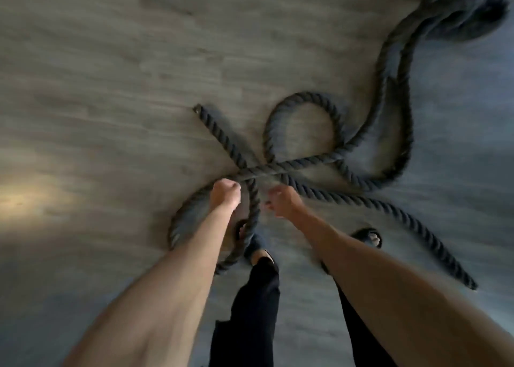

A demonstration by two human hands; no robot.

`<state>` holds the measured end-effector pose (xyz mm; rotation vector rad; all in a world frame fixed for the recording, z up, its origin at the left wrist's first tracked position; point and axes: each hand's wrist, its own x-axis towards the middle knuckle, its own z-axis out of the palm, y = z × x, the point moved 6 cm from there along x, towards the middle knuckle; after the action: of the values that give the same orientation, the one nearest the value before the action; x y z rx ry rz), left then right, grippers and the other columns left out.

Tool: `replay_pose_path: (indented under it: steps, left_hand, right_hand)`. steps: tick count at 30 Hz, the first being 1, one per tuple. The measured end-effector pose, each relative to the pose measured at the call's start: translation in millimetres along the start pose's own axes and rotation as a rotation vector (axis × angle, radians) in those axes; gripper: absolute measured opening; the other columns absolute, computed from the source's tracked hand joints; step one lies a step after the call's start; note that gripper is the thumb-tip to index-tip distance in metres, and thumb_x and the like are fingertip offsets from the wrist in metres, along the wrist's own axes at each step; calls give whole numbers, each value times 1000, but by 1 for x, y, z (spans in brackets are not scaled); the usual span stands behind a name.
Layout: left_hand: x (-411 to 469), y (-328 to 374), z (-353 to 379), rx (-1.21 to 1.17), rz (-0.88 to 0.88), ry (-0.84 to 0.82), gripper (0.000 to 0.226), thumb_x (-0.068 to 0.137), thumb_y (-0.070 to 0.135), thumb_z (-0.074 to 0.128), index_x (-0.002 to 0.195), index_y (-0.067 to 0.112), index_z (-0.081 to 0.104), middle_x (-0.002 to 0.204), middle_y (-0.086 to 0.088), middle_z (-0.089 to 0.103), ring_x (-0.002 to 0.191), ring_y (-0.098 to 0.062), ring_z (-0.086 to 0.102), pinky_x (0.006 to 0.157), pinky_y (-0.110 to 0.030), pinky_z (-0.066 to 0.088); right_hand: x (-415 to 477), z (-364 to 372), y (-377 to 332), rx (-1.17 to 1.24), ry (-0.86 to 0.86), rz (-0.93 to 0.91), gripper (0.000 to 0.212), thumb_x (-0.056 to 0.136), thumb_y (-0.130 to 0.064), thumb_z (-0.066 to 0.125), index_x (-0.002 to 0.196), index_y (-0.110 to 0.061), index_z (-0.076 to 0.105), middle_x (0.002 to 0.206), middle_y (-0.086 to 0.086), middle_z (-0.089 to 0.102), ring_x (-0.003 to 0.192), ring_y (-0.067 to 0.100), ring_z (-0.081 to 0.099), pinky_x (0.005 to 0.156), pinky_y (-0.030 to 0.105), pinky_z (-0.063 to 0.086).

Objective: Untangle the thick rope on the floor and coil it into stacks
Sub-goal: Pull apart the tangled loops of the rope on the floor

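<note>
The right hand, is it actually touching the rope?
Cannot tell. In the head view the right hand hangs curled just beside the rope, but motion blur hides any contact or gap.

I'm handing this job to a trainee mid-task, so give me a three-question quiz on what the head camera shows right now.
1. True or false: the thick dark twisted rope lies neatly coiled in one stack.
2. Which hand is closed in a fist where the strands cross: A) left hand, B) right hand?
3. Fill in: the bulky blurred rope pile sits at the ______ right of the grey wood-look floor.

Key: 1 false, it sprawls in crossing loops; 2 A; 3 top.
</note>
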<state>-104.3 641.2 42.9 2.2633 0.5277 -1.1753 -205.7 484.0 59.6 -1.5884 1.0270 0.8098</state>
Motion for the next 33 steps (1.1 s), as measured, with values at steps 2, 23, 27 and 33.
replay_pose_path:
  steps: [2, 23, 27, 33]
  left_hand:
    - [-22, 37, 40, -61, -1, -77, 25, 87, 23, 51, 86, 2, 65, 79, -22, 70, 72, -31, 71, 66, -39, 60]
    - [145, -30, 388, -427, -351, -124, 56, 93, 52, 56, 132, 13, 48, 124, -11, 61, 97, -32, 64, 79, -45, 54]
    - [84, 6, 411, -795, -390, -210, 63, 88, 46, 67, 135, 11, 47, 132, -13, 55, 114, -36, 58, 85, -51, 49]
    - [-59, 24, 471, -664, -358, -327, 46, 89, 46, 65, 121, 14, 58, 118, -13, 65, 94, -29, 63, 83, -45, 51]
  right_hand:
    - [14, -25, 34, 13, 51, 34, 28, 96, -15, 50, 113, -2, 68, 112, 23, 70, 96, 33, 67, 92, 47, 56]
    - [235, -82, 289, -754, 288, -231, 33, 96, -29, 50, 126, -15, 47, 131, 12, 48, 124, 32, 41, 96, 49, 38]
    - [156, -139, 335, -632, 237, -200, 43, 97, -44, 51, 127, -13, 49, 128, 13, 49, 122, 33, 42, 98, 50, 37]
    - [36, -239, 399, -242, 117, -35, 47, 101, -51, 43, 106, -9, 62, 109, 17, 63, 110, 34, 57, 87, 38, 41]
